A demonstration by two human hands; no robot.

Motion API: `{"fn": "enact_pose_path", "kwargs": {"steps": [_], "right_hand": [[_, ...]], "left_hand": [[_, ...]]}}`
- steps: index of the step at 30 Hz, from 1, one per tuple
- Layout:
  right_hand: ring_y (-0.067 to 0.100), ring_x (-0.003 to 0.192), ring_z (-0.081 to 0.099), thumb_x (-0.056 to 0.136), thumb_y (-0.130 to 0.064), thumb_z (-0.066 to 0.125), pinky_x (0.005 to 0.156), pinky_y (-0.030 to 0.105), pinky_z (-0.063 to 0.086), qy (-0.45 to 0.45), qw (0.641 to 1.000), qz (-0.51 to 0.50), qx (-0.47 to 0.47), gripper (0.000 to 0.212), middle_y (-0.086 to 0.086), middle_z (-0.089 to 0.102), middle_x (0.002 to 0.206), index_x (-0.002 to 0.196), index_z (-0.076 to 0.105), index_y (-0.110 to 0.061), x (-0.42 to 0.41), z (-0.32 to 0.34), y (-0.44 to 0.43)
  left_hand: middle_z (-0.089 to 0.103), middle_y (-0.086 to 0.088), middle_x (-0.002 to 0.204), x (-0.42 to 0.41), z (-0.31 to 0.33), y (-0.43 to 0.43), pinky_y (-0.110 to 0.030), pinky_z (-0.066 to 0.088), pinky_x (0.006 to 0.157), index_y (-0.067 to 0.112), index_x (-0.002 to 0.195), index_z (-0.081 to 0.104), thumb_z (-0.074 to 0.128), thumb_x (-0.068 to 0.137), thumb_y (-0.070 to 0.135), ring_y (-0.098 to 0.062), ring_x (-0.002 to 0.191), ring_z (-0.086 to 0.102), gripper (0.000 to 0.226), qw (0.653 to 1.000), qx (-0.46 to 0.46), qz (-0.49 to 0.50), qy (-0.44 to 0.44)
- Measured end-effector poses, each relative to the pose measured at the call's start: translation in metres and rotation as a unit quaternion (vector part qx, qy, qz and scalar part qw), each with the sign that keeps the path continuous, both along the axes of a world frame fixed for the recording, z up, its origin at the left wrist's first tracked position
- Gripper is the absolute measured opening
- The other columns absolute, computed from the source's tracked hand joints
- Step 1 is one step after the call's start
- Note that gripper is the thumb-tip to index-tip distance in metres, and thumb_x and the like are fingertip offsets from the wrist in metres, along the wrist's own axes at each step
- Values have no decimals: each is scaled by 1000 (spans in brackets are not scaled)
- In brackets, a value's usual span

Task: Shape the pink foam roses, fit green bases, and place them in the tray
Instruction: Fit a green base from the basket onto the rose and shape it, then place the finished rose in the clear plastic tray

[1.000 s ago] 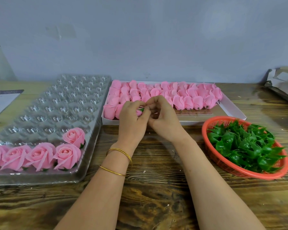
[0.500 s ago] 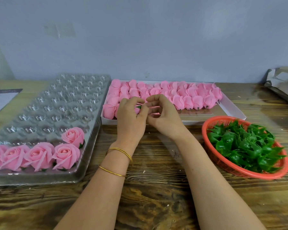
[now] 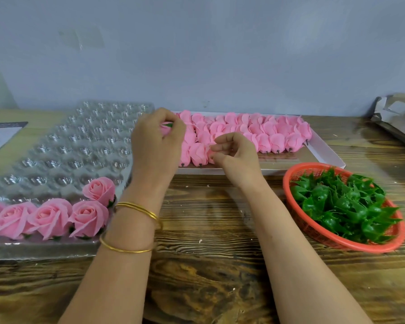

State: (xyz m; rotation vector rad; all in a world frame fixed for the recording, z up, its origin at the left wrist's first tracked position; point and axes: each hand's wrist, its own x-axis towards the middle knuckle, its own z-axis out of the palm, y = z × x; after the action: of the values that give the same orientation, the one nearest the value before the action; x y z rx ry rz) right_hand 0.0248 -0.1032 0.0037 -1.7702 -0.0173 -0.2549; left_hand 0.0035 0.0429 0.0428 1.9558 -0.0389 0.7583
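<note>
Now I judge the fitting step is nearly done. The left hand [image 3: 157, 146] curls its fingers around one pink rose [image 3: 164, 130] with some green showing, just beside the clear tray [image 3: 56, 148]. The right hand [image 3: 236, 155] is loosely curled and holds nothing. Next I should set this rose in a free cup near the finished roses [image 3: 49, 217]. The white box [image 3: 325, 150] holds unshaped buds [image 3: 267, 134], and the red basket [image 3: 337, 242] holds green bases [image 3: 341, 206].
</note>
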Motion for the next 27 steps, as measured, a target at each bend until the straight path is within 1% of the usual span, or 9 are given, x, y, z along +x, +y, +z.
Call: {"fn": "enact_pose_path", "kwargs": {"steps": [7, 9, 11, 13, 16, 18, 22, 25, 27], "right_hand": [[22, 94, 68, 82, 8, 61, 89, 42, 57, 16, 1000, -16, 3, 26, 8, 70, 92, 96, 61, -13, -1, 2, -2], [21, 92, 68, 82, 8, 61, 89, 41, 57, 16, 1000, -19, -3, 26, 6, 69, 91, 93, 61, -16, -1, 1, -3], [21, 91, 68, 81, 8, 60, 88, 41, 57, 18, 1000, -26, -3, 27, 5, 69, 89, 90, 61, -18, -1, 1, -3], [22, 91, 68, 81, 8, 60, 88, 42, 57, 20, 999, -31, 3, 28, 5, 68, 87, 87, 61, -19, -1, 1, -3], [20, 89, 68, 81, 8, 61, 87, 39, 58, 21, 999, -31, 1, 28, 3, 68, 86, 87, 61, -19, -1, 1, -3], [20, 90, 68, 81, 8, 61, 86, 37, 58, 20, 999, -32, -2, 27, 2, 68, 85, 88, 61, -19, -1, 2, -3], [21, 88, 67, 81, 8, 61, 87, 39, 57, 17, 999, -34, -2, 27, 2, 67, 84, 86, 60, -19, -1, 3, -3], [20, 87, 67, 81, 7, 62, 87, 39, 57, 15, 999, -35, -7, 27, 2, 67, 84, 86, 60, -20, -2, 4, -4], [20, 88, 67, 81, 6, 62, 87, 39, 58, 17, 999, -35, -4, 27, 2, 67, 85, 86, 60, -20, -2, 4, -4]], "left_hand": [[61, 17, 59, -15, 17, 62, -29, 46, 65, 34, 68, 66, 61, 80, 31, -8, 60, 58, 13, 999, 6, 6, 47], [61, 19, 57, -16, 18, 88, -35, 49, 70, 38, 69, 67, 61, 72, 41, -15, 61, 57, 8, 996, 33, 21, 75], [62, 18, 56, -15, 17, 117, -48, 53, 78, 39, 72, 68, 60, 65, 49, -25, 64, 56, 14, 991, 62, 49, 107], [62, 13, 57, -12, 12, 145, -56, 54, 81, 38, 75, 69, 59, 62, 54, -26, 65, 56, 22, 983, 93, 73, 139], [62, 7, 55, -8, 0, 182, -52, 54, 71, 37, 79, 68, 58, 59, 61, -29, 59, 56, 33, 967, 146, 92, 190], [62, -1, 61, -6, -9, 199, -54, 54, 70, 37, 74, 66, 57, 53, 64, -31, 56, 57, 36, 956, 171, 101, 215], [61, -4, 58, -10, -15, 209, -50, 52, 74, 23, 59, 61, 58, 46, 60, -28, 58, 54, 40, 937, 220, 101, 251], [63, -7, 62, -11, -19, 210, -50, 53, 77, 23, 58, 61, 72, 55, 46, -30, 63, 59, 25, 920, 277, 78, 265], [66, -10, 66, -8, -23, 215, -52, 52, 78, 24, 57, 61, 88, 67, 30, -32, 68, 62, 29, 909, 308, 61, 273]]}}
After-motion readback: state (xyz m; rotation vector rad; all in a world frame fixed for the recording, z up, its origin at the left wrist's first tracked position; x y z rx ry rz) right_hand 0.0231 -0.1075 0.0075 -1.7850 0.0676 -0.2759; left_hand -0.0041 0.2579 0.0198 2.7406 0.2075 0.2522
